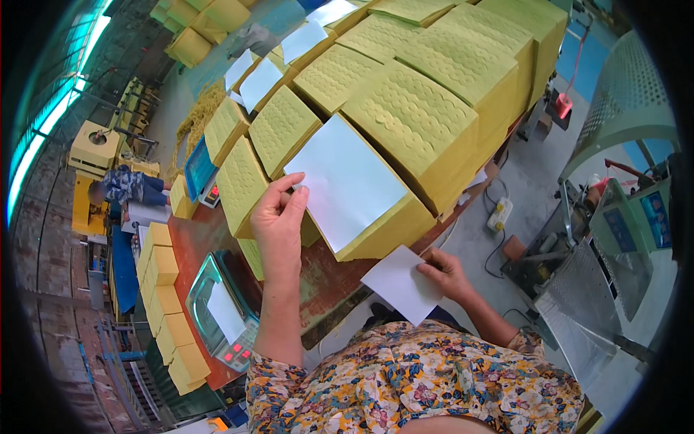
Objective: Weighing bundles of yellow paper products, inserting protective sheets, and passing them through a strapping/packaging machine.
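A large white sheet [350, 181] lies on top of a stack of yellow paper [394, 226] right in front of me. My left hand [280, 213] is at the sheet's left edge, its thumb and forefinger closed on that edge. Lower and to the right, my right hand [444, 273] grips a smaller-looking white sheet or thin pile of sheets [405, 283] by its right edge, held tilted off the table's near edge. Whether it is one sheet or several, I cannot tell. Behind the white sheet stand more yellow paper stacks [412, 116] with rows of curved cut marks.
A scale [224, 307] with white paper on it sits on the red table [199, 242] at left, beside a row of yellow blocks [170, 333]. More white sheets [260, 83] cover farther stacks. A machine with perforated guard [622, 101] stands right. Another person [130, 186] is far left.
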A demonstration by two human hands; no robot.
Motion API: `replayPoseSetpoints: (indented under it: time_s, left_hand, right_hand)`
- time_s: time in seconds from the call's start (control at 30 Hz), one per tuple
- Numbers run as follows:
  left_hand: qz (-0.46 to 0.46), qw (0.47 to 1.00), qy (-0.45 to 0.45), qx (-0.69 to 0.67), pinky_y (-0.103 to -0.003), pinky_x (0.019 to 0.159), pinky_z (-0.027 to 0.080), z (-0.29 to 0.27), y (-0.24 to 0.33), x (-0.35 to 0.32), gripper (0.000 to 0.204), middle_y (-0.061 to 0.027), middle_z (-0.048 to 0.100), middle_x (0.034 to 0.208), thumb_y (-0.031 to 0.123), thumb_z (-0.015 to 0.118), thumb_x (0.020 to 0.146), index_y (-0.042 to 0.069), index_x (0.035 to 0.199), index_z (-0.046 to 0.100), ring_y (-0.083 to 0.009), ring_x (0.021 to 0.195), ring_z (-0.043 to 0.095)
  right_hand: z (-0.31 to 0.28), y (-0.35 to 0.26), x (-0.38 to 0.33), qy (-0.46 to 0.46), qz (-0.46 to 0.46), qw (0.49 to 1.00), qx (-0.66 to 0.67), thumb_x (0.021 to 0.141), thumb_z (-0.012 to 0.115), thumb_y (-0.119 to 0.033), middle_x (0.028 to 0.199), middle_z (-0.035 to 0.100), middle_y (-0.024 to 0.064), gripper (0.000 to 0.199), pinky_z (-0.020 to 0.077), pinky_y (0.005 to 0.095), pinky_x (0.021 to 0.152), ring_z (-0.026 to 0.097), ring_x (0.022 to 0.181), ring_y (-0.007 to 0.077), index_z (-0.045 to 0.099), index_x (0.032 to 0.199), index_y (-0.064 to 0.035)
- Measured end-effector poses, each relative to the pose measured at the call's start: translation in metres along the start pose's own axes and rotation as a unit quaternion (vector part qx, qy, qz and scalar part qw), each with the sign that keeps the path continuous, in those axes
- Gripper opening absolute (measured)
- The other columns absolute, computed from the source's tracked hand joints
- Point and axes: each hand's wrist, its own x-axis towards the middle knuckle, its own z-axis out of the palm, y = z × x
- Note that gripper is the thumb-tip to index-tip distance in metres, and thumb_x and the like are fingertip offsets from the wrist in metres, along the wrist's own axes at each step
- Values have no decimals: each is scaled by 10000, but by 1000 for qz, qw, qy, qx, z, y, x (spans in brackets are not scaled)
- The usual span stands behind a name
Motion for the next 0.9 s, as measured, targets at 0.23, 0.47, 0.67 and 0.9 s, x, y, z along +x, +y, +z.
replayPoseSetpoints:
  time_s: [0.23, 0.47, 0.67, 0.9]
  left_hand:
    - [270, 937, 24, 222, -302, 831, 483, 2, 21, 19, 249, -124, 652, 1005, 111, 611, 939, -23, 1146, 647, -221, 916, 632]
    - [255, 901, -142, 321, -442, 1084, 353, 50, 15, 41, 443, -241, 528, 1354, 274, 509, 992, -47, 1296, 541, -379, 1272, 485]
    - [283, 868, -160, 375, -387, 1091, 351, 59, 15, 28, 471, -238, 521, 1369, 290, 470, 1015, -72, 1312, 522, -352, 1286, 485]
    - [291, 878, -178, 336, -449, 1041, 391, 47, 13, 21, 417, -236, 552, 1329, 237, 529, 967, -46, 1271, 560, -391, 1226, 518]
  right_hand:
    - [-38, 10, -5, 24, 48, 972, 228, 897, 643, -139, 929, 653, 18, 112, 475, 277, 794, 605, 873, 105, 627, 961, -49]
    - [-49, -11, 12, 80, 26, 927, 365, 797, 573, -109, 983, 662, 57, 246, 450, 309, 902, 612, 952, 175, 635, 1018, -22]
    - [-36, -4, 27, 158, 34, 928, 336, 801, 579, -98, 863, 621, 35, 122, 443, 283, 807, 582, 855, 147, 606, 907, -46]
    - [-6, -11, 17, 206, 84, 899, 377, 826, 549, -104, 884, 620, 64, 171, 459, 319, 785, 592, 863, 181, 587, 979, -37]
